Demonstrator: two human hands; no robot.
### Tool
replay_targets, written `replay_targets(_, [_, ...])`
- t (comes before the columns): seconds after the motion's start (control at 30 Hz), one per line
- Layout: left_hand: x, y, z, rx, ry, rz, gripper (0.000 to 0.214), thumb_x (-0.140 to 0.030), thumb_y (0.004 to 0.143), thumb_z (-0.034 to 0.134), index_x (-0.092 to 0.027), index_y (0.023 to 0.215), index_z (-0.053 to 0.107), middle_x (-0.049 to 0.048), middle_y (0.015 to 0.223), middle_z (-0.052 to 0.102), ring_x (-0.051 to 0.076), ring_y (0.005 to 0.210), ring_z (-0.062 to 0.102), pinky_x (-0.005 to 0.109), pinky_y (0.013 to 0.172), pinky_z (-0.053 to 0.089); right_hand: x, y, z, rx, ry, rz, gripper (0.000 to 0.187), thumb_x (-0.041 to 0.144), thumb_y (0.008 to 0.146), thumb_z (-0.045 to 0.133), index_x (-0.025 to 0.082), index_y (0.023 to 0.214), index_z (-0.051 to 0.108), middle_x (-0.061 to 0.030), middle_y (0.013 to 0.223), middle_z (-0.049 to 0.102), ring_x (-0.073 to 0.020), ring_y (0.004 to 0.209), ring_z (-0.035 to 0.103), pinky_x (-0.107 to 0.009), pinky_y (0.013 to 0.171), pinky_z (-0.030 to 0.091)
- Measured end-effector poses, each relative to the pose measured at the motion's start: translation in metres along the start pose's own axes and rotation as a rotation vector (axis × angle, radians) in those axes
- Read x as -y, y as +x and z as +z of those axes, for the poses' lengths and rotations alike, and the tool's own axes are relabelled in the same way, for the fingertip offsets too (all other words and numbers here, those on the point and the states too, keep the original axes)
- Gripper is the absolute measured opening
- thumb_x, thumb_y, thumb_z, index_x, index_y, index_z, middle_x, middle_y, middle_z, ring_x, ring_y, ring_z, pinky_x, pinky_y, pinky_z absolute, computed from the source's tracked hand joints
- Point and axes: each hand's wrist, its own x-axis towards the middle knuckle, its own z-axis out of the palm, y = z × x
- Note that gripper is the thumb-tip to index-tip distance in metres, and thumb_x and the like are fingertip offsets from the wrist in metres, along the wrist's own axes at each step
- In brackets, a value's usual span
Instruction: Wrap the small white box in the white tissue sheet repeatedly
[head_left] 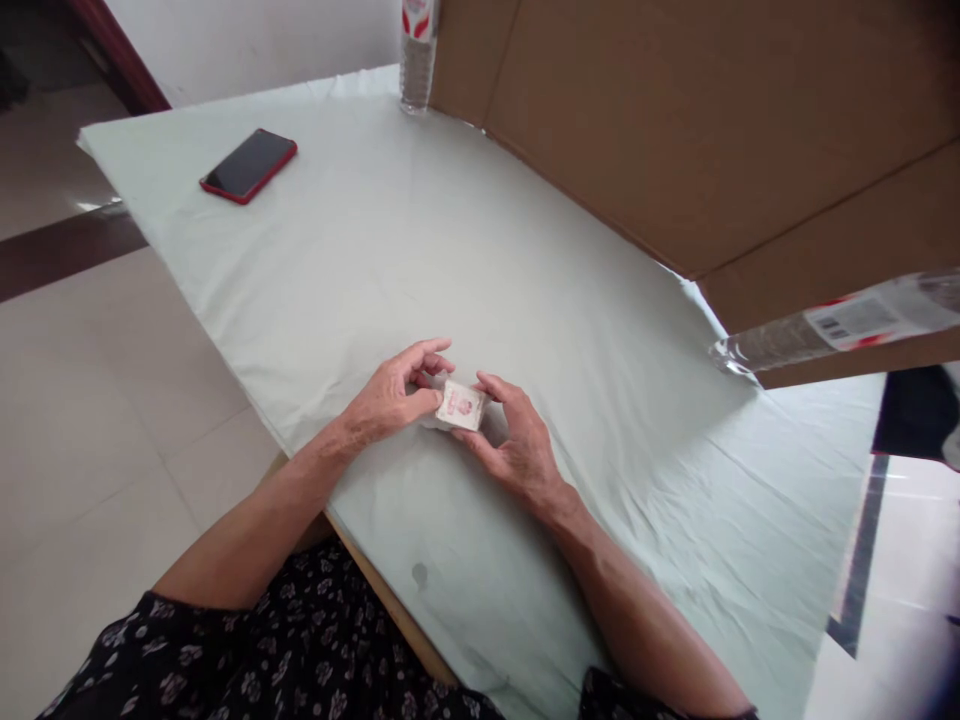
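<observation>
A small white box with red print (460,404) is held between my two hands, just above or on the cloth near the table's front edge. My left hand (394,393) pinches its left side, the thumb on the top face and the index finger stretched out beyond it. From the right, my right hand (517,435) grips the box between thumb and fingertips, with a gap under the palm. Around the box's left end shows some thin, clear wrapping (431,420). The print is too small to read.
A pale green cloth (360,250) covers the table. On it lie a phone with a red case (250,166) at the far left, a water bottle (416,60) at the back and another bottle (840,325) at right. A large cardboard panel (675,130) stands along the back right.
</observation>
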Motion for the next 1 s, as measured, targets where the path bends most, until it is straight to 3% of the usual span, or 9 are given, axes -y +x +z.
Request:
replay_targets(0.17, [0.002, -0.002, -0.003, 0.083, 0.103, 0.055, 0.079, -0.027, 0.075, 0.065, -0.019, 0.150, 0.044, 0.0128, 0.138, 0.059, 0.027, 0.119, 0.056, 0.042, 0.102, 0.045, -0.002, -0.002, 0.007, -0.007, -0.050, 0.008, 0.068, 0.036, 0.091, 0.069, 0.029, 0.151, 0.038, -0.0123, 0.125, 0.070, -0.0306, 0.111, 0.068, -0.050, 0.093, 0.056])
replay_targets(0.33, [0.004, -0.001, -0.005, 0.199, 0.142, 0.053, 0.082, -0.025, 0.077, 0.064, -0.021, 0.154, 0.037, 0.0118, 0.134, 0.061, 0.024, 0.109, 0.059, 0.039, 0.094, 0.048, 0.002, 0.002, -0.007, 0.018, -0.062, -0.015, 0.063, 0.043, 0.091, 0.069, 0.028, 0.147, 0.044, -0.0137, 0.135, 0.066, -0.0331, 0.123, 0.063, -0.054, 0.102, 0.050])
replay_targets(0.53, [0.006, 0.000, -0.005, 0.196, 0.144, 0.070, 0.082, -0.024, 0.077, 0.065, -0.022, 0.154, 0.037, 0.0117, 0.134, 0.061, 0.021, 0.102, 0.060, 0.038, 0.093, 0.048, 0.006, 0.013, -0.018, -0.049, -0.140, -0.142, 0.018, 0.026, 0.096, 0.064, 0.027, 0.114, 0.065, -0.0096, 0.123, 0.071, -0.0254, 0.112, 0.067, -0.044, 0.094, 0.050])
replay_targets(0.8, [0.003, 0.000, -0.003, 0.182, 0.134, 0.068, 0.080, -0.026, 0.078, 0.063, -0.019, 0.154, 0.038, 0.0123, 0.134, 0.061, 0.021, 0.104, 0.060, 0.038, 0.094, 0.049, 0.015, 0.033, -0.014, -0.027, -0.330, -0.300, 0.007, 0.021, 0.096, 0.065, 0.025, 0.102, 0.066, -0.0047, 0.111, 0.077, -0.0216, 0.100, 0.068, -0.040, 0.090, 0.045])
replay_targets(0.9, [0.000, 0.000, -0.002, 0.168, 0.158, 0.058, 0.080, -0.025, 0.078, 0.063, -0.017, 0.154, 0.039, 0.0119, 0.131, 0.062, 0.020, 0.101, 0.060, 0.037, 0.093, 0.050, 0.016, 0.038, -0.011, -0.061, -0.339, -0.365, 0.012, 0.013, 0.094, 0.063, 0.025, 0.098, 0.064, -0.0030, 0.106, 0.079, -0.0199, 0.094, 0.069, -0.040, 0.092, 0.044])
replay_targets(1.0, [-0.002, -0.001, -0.001, 0.162, 0.184, 0.058, 0.080, -0.025, 0.078, 0.063, -0.018, 0.154, 0.039, 0.0114, 0.133, 0.063, 0.022, 0.104, 0.061, 0.038, 0.094, 0.050, 0.014, 0.039, -0.008, -0.087, -0.275, -0.323, 0.012, 0.012, 0.094, 0.063, 0.024, 0.096, 0.063, -0.0034, 0.103, 0.079, -0.0198, 0.093, 0.070, -0.039, 0.089, 0.045])
